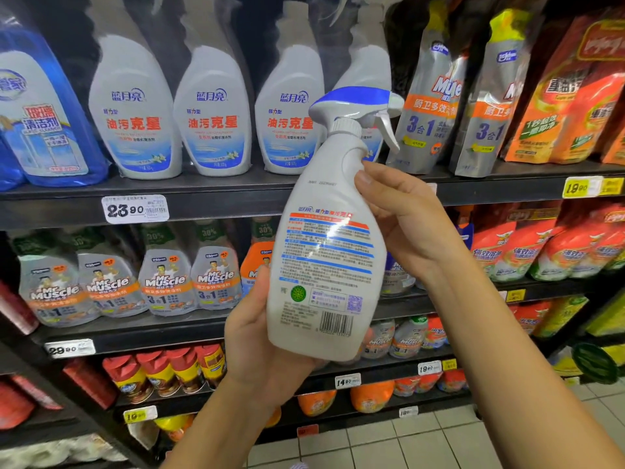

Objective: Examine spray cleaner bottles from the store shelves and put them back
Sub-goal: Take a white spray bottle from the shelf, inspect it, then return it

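Observation:
A white spray cleaner bottle (326, 258) with a blue-and-white trigger head is held up in front of the shelves, tilted slightly, its back label with barcode facing me. My left hand (252, 336) cups its base from the left and below. My right hand (402, 214) grips the neck and right side, thumb just under the trigger. Behind it on the top shelf stand matching white bottles (211, 110) with red lettering.
The black shelf edge (67, 204) carries a 23.90 price tag (135, 208). Blue bottles stand far left, silver refill pouches (429, 96) and orange packs to the right. Mr Muscle bottles (165, 275) fill the shelf below; red cans lower down. Tiled floor at bottom right.

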Available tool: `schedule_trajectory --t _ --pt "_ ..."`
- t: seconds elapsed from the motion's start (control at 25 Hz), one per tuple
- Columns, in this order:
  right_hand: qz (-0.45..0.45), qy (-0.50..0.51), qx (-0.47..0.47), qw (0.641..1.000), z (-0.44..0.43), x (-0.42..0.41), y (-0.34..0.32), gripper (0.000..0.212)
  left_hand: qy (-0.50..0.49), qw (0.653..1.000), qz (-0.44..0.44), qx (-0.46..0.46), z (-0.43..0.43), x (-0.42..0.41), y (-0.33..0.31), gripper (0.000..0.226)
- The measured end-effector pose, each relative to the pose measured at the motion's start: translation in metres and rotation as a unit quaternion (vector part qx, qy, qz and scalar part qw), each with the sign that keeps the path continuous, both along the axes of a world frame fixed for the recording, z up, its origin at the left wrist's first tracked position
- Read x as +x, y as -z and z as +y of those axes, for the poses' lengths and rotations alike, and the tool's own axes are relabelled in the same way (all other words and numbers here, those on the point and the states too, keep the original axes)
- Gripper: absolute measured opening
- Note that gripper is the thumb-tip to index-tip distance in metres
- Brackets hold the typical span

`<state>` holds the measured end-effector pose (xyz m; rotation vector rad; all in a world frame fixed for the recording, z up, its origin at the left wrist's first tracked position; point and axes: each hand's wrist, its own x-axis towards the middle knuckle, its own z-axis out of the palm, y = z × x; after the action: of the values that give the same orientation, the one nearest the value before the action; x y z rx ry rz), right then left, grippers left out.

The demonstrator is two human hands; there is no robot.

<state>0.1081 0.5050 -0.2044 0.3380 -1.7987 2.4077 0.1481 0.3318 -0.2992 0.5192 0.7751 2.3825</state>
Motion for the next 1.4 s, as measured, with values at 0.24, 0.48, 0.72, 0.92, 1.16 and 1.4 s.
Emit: schedule_trajectory --t 0.24,0.48,0.72,0.92,1.16,1.4 --pt "-0.017 -0.17 -0.134 0.976 -0.011 -0.008 0.0 0.041 0.075 0.995 -0.03 0.06 0.006 0.002 -0.004 0.061" --pt "0.017 -0.089 -0.184 0.979 -0.025 -0.006 -0.009 0.067 -0.091 0.992 0.024 -0.078 0.009 -0.006 -0.018 0.042" --pt "0.128 0.067 -0.023 0.989 -0.034 -0.007 -0.03 0.009 -0.224 0.908 0.236 -0.265 0.009 -0.007 -0.034 0.102" --pt "0.105 0.097 0.049 0.989 -0.036 -0.015 -0.035 0.02 -0.262 0.885 0.261 -0.284 0.01 -0.01 -0.036 0.085" --pt "0.094 -0.041 0.048 0.994 -0.011 -0.02 -0.047 0.032 -0.085 0.986 0.089 -0.116 -0.002 -0.022 -0.036 0.074" --pt "0.183 0.038 0.004 0.982 -0.016 -0.029 -0.076 0.026 -0.24 0.915 0.209 -0.246 -0.001 -0.045 -0.083 0.029"
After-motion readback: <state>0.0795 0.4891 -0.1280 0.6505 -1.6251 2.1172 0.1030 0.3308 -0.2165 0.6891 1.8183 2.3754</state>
